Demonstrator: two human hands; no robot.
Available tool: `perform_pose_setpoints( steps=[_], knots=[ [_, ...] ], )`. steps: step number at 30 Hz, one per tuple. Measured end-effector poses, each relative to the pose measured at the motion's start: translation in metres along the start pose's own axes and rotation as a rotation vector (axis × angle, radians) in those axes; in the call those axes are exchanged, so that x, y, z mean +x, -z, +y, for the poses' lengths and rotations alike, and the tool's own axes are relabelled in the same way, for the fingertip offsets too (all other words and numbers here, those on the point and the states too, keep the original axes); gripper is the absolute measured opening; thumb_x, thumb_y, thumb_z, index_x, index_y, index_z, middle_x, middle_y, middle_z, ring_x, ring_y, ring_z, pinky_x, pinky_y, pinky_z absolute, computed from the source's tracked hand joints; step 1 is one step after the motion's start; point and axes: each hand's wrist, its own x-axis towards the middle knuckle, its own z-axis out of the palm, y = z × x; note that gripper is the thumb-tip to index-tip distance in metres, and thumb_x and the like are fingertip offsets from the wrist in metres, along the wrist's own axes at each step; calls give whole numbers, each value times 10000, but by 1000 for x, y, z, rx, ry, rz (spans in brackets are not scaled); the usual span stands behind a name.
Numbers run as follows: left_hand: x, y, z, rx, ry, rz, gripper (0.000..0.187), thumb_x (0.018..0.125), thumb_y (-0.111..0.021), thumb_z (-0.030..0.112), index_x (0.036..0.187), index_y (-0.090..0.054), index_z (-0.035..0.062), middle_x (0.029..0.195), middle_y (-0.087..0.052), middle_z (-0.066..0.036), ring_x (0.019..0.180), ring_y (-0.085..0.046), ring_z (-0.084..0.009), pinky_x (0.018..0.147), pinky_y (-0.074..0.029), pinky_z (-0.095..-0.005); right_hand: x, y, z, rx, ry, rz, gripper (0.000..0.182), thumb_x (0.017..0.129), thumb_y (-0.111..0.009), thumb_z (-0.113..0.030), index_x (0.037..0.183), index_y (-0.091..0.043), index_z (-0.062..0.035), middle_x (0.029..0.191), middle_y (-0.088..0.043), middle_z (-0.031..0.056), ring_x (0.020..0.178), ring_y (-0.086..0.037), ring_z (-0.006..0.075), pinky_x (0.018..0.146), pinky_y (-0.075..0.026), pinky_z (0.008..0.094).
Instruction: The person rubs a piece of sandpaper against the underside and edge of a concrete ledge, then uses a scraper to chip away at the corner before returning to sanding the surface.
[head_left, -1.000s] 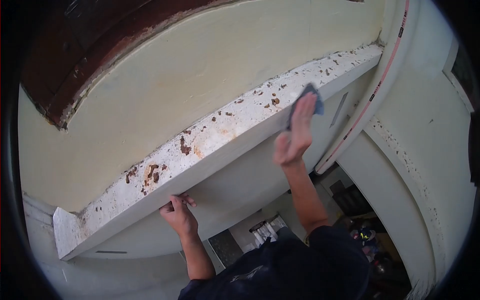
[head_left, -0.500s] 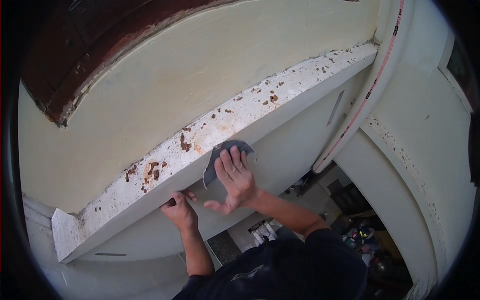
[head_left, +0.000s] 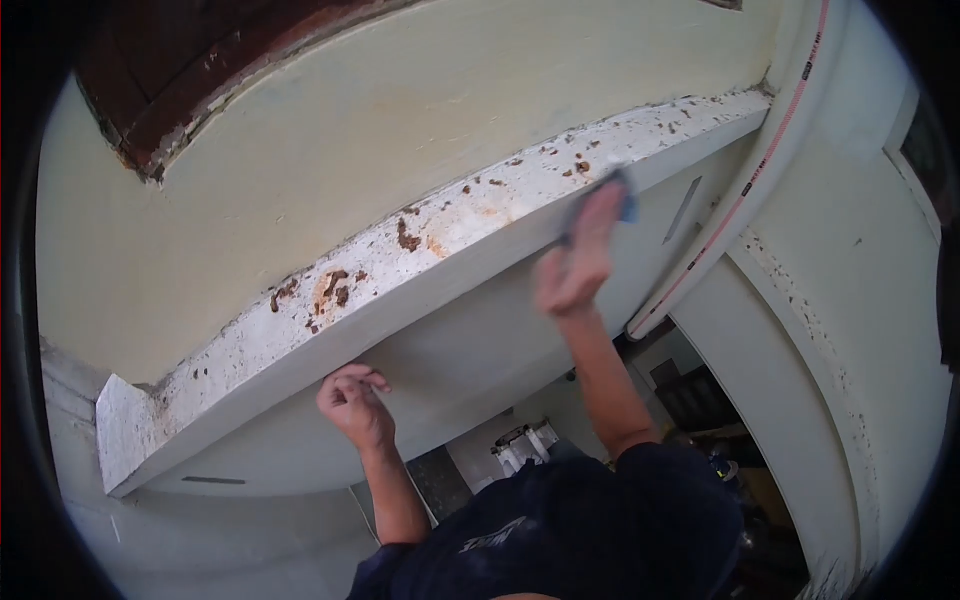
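Note:
A long white ledge (head_left: 480, 212) with brown flaked patches runs diagonally across the wall. My right hand (head_left: 582, 262), smeared by motion, presses a dark grey sheet (head_left: 628, 200), which looks like sandpaper, against the ledge's front edge at the right. Only part of the sheet shows beyond the fingers. Under the ledge at the left, my left hand (head_left: 355, 400) has its fingers curled near the lower edge. Nothing can be made out between its fingers.
A pale pipe (head_left: 752, 175) with a red printed stripe curves down at the right. A dark red wooden frame (head_left: 150, 90) stands at the upper left. Below are white cylindrical objects (head_left: 522, 447) and a second speckled ledge (head_left: 810, 325).
My right hand has slid up and to the right along the ledge with the grey sheet. My left hand stays near the underside, its fingers slightly shifted. The view has shifted slightly.

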Motion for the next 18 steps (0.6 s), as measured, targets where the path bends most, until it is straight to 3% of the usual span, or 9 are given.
perform_pose_setpoints(
  steps=[1,2,4,5,7,8,11,15,18],
  knots=[
    [0,3,-2,22,4,15,440,949,-612,376,888,-599,-59,782,-642,-159,586,-598,-205,505,-480,-316,12,7,12,42,-237,145,778,909,-456,-431,1406,-331,155,1500,-248,351,1432,-186,474,1157,-142,549],
    [1,-2,-2,8,6,6,440,949,-612,376,888,-599,-59,782,-642,-159,586,-598,-205,505,-480,-316,12,5,2,28,-229,150,778,909,-456,-431,1406,-331,155,1500,-248,351,1432,-186,474,1157,-142,549],
    [8,-17,6,162,99,33,402,1008,-508,351,953,-580,-40,763,-621,-140,591,-558,-170,559,-462,-282,7,-9,-27,2,-22,100,767,932,-416,-399,1403,-280,191,1480,-226,397,1410,-168,532,1147,-149,558],
    [11,-26,11,256,144,-55,442,995,-529,376,1031,-568,-63,860,-648,-168,626,-590,-193,567,-485,-302,5,-5,-27,-10,-17,113,767,932,-416,-399,1403,-280,191,1480,-226,397,1410,-168,532,1147,-149,558],
    [12,-42,9,235,146,-150,469,985,-541,392,1071,-558,-69,887,-655,-178,644,-603,-200,567,-490,-304,-3,-1,-25,-15,234,-158,789,940,-390,-406,1409,-227,208,1488,-172,413,1398,-143,565,1146,-140,554],
    [13,-49,7,213,150,-226,501,976,-553,408,1111,-548,-74,915,-661,-189,663,-616,-207,567,-494,-306,0,2,-17,-26,231,-146,789,940,-390,-406,1409,-227,208,1488,-172,413,1398,-143,565,1146,-140,554],
    [13,-65,-4,193,128,-250,531,965,-562,429,1148,-535,-70,932,-664,-198,671,-627,-213,569,-501,-308,27,10,14,58,-165,162,899,922,-427,-488,1407,-173,225,1458,-105,470,1383,-132,593,1134,-139,577],
    [11,-82,-21,195,95,-194,520,973,-553,417,1166,-517,-64,895,-658,-188,663,-621,-202,566,-499,-307,43,23,34,11,-117,120,915,935,-397,-503,1410,-126,231,1467,-82,464,1389,-124,582,1136,-129,573],
    [11,-97,-23,173,139,-135,515,976,-550,415,1162,-508,-63,866,-653,-180,654,-605,-185,563,-497,-312,63,33,64,-77,-196,181,947,930,-393,-527,1420,-86,223,1466,-62,467,1397,-95,576,1142,-108,566]
  ],
)
